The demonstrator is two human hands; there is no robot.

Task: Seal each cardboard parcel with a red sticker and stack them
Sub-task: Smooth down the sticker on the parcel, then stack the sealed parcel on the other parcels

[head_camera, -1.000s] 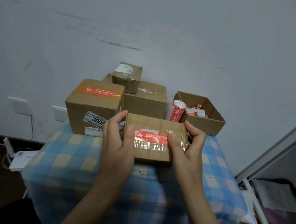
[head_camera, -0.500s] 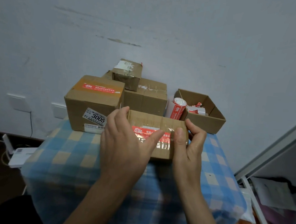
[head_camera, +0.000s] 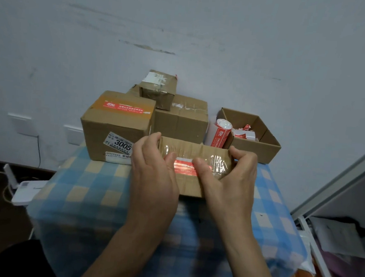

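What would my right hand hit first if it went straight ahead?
Probably the front wall of the open box, which lies just beyond the right hand gripping the parcel. Depth is hard to judge.

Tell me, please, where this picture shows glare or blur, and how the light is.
In the head view, clear tape on the flat brown cardboard parcel glares white beside the red paper sticker; the left hand and right hand look slightly motion-blurred; the light is dim and bluish.
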